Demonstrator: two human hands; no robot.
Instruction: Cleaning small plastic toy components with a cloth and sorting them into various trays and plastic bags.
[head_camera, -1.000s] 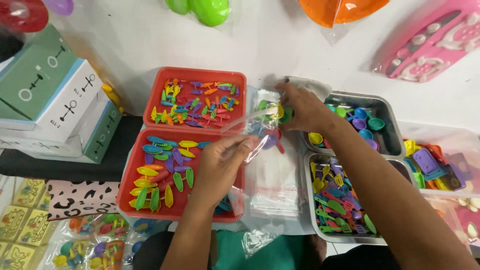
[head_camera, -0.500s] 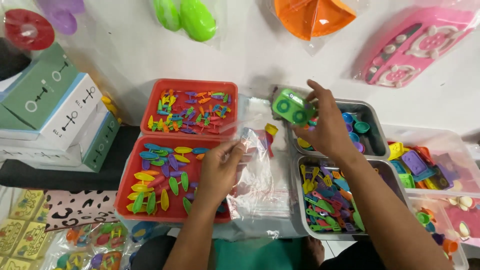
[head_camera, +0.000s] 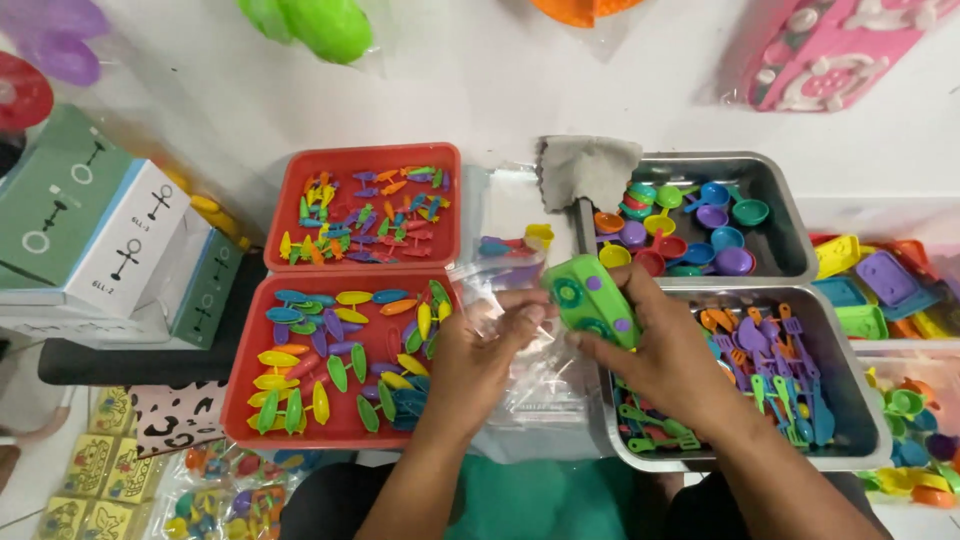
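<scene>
- Head view: right hand (head_camera: 665, 355) grips a green toy (head_camera: 592, 300), long axis running up-left.
- Left hand (head_camera: 480, 355) pinches a clear bag (head_camera: 500, 285), just left of the toy.

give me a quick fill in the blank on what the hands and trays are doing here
1. The right hand holds a toy piece whose colour is ____.
2. The left hand pinches a clear plastic ____.
3. The two trays left of the hands are coloured ____.
4. The upper metal tray holds small toy pans and ____.

Missing words: green; bag; red; bowls
</scene>
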